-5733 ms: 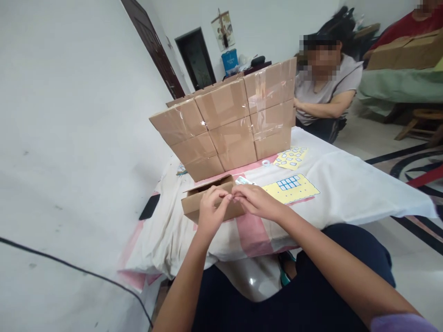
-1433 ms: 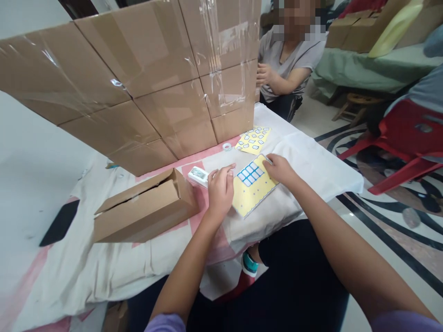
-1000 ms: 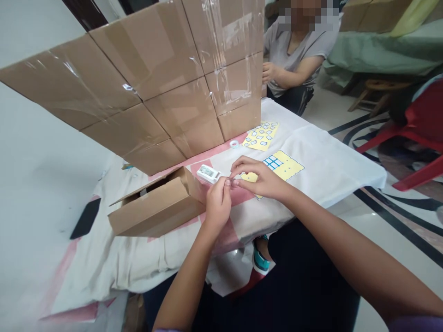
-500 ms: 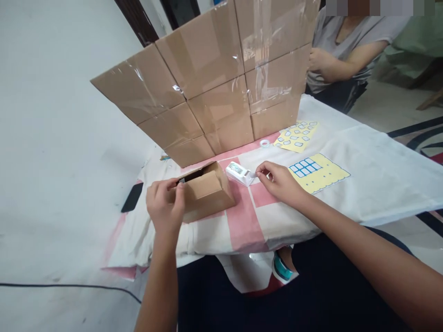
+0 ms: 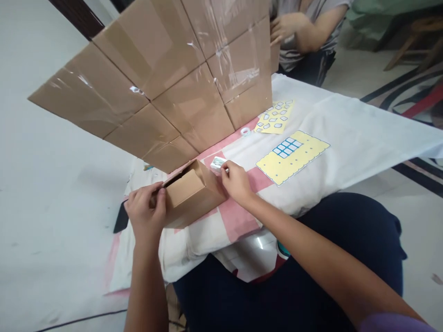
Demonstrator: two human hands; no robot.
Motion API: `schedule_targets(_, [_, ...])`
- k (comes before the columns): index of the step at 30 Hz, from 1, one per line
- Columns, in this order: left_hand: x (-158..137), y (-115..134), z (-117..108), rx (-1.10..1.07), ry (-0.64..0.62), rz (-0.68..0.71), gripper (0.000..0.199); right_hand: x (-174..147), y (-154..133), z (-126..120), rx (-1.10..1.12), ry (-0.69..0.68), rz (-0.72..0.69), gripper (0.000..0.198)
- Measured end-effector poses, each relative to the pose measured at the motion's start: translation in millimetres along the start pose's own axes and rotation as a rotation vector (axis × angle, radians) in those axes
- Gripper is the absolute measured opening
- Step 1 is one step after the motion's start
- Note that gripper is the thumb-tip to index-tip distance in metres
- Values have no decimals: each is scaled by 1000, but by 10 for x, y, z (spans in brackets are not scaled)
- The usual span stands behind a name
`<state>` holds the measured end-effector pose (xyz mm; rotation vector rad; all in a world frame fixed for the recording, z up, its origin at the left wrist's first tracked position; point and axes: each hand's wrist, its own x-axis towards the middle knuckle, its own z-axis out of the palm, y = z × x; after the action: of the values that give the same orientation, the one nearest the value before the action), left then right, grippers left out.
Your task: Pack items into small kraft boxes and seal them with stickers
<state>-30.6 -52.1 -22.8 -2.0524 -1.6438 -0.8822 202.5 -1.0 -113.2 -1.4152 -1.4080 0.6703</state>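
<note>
Currently, my left hand [image 5: 147,207] grips box [image 5: 197,198] at left end, thumb on near side. Box sits on bench [image 5: 363,122], before large cardboard panel [image 5: 194,74]. My right hand [image 5: 237,182] at white case [image 5: 217,163], just by box's right end; fingers bunched, can't make out if they pinch anything. Yellow card [image 5: 297,161] flat nearby. White ring [image 5: 242,132] near panel's foot. Another person's hand [image 5: 289,27] at panel's right edge.

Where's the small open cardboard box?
The small box is just left of centre in the head view, between the left hand and the right hand.
</note>
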Motion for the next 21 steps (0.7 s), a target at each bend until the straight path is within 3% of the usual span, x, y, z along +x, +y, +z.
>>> schedule_targets(9, [-64,57,62,-322,58,-351,31,-24,1,25,8,-81,-77,16])
schedule_targets(17, [-92,9,93,-323,110,-343,29,-112,9,108,122,-109,-158,16])
schedule_targets(21, [-118,20,93,-300,90,-341,29,-114,19,153,271,-127,-132,19])
